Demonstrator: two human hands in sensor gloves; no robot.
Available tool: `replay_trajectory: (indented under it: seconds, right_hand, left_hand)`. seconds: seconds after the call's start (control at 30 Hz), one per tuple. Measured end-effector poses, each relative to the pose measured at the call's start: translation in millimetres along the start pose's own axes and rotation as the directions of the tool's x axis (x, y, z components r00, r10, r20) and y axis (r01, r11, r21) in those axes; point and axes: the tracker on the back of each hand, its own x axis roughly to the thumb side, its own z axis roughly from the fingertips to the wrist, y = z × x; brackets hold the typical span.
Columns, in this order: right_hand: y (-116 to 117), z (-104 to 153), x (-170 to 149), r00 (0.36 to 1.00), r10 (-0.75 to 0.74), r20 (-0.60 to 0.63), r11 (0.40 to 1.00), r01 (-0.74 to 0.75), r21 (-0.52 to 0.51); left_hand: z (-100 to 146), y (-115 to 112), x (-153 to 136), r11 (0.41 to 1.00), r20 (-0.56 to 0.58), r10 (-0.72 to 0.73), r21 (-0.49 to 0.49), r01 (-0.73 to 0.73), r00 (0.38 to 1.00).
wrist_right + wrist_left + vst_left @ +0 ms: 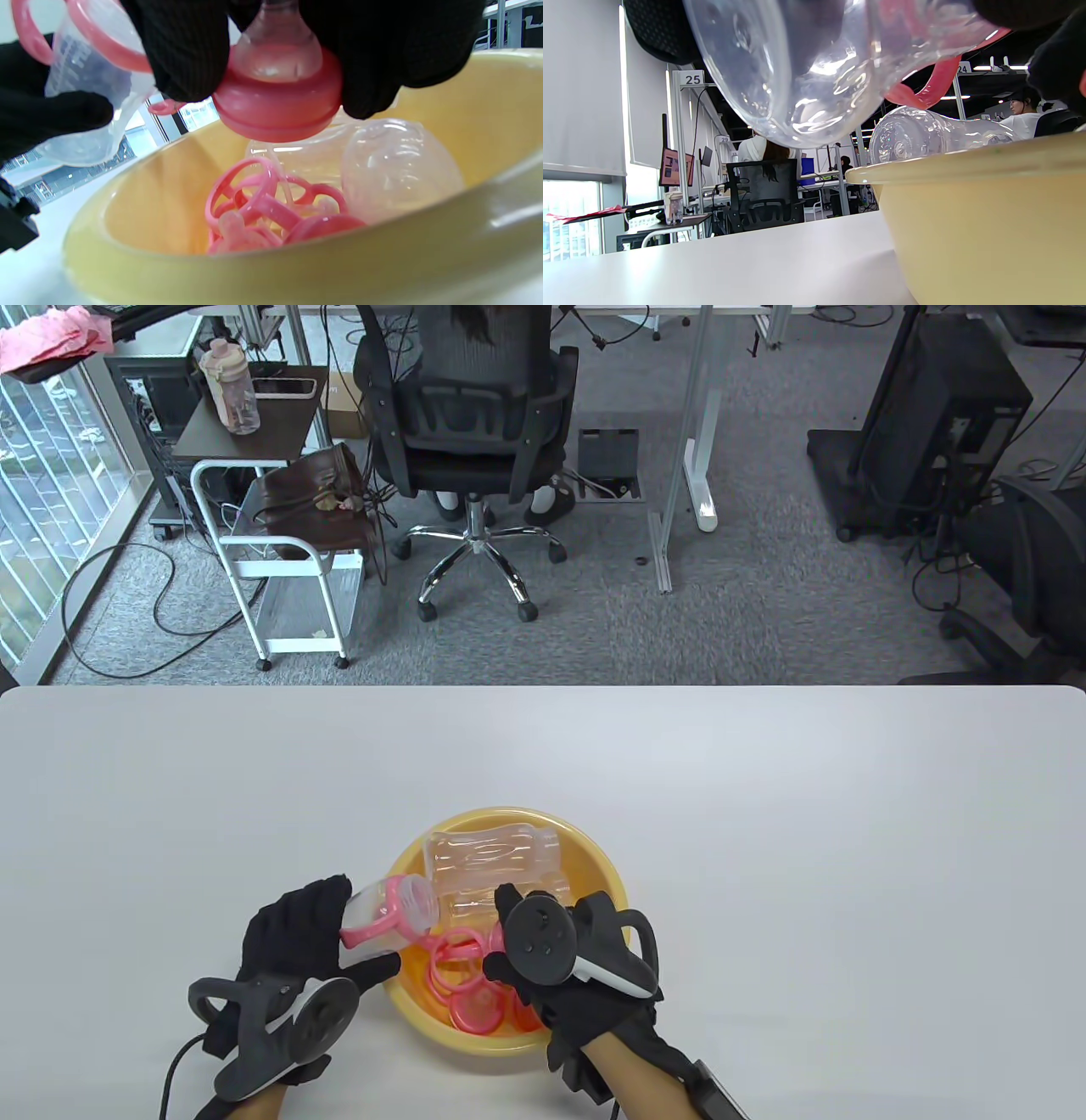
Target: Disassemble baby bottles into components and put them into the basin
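The left hand (293, 937) grips a clear bottle body (386, 912) tilted over the yellow basin's (594, 861) left rim, open mouth toward the basin. Only the right wrist view shows the right hand (297, 46) pinching a pink collar with nipple (278, 99) above the basin. Two clear bottles (496, 857) and pink rings (467, 980) lie inside, on the desk (764, 814).

Both hands wear black knit gloves with a fine ribbed weave. The left hand (293, 937) carries a dark grey tracker (280, 1022) with a ring loop, a round face and a white band; a black cable (174, 1069) trails from it. The right hand (556, 984) bears a black tracker (577, 942) with buttons on its round face, a white stripe, and a dark strap at the wrist.
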Motion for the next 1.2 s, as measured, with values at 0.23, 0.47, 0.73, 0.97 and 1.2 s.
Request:
replay_trajectory:
  seconds: [0.23, 0.47, 0.73, 0.97, 1.2]
  right_hand:
    - [13, -4, 10, 1.000, 0.018, 0.019, 0.991, -0.021, 0.131]
    - [22, -7, 12, 1.000, 0.021, 0.007, 0.977, -0.022, 0.212]
    - [8, -2, 13, 0.998, -0.051, 0.035, 0.991, 0.047, 0.128]
    - [-13, 10, 20, 0.956, -0.154, 0.249, 0.976, 0.186, -0.111]
    - [-12, 15, 29, 0.890, -0.141, 0.433, 0.958, 0.234, -0.168]
  left_hand:
    - [0, 0, 0, 1.000, 0.001, -0.002, -0.002, 0.002, 1.000]
    - [0, 0, 0, 1.000, 0.001, 0.004, 0.003, -0.004, 1.000]
    - [0, 0, 1, 1.000, 0.009, 0.002, 0.005, -0.002, 1.000]
    - [3, 6, 11, 0.999, 0.069, 0.007, 0.047, -0.010, 0.998]
    - [9, 16, 28, 0.991, 0.197, 0.023, 0.121, -0.047, 0.980]
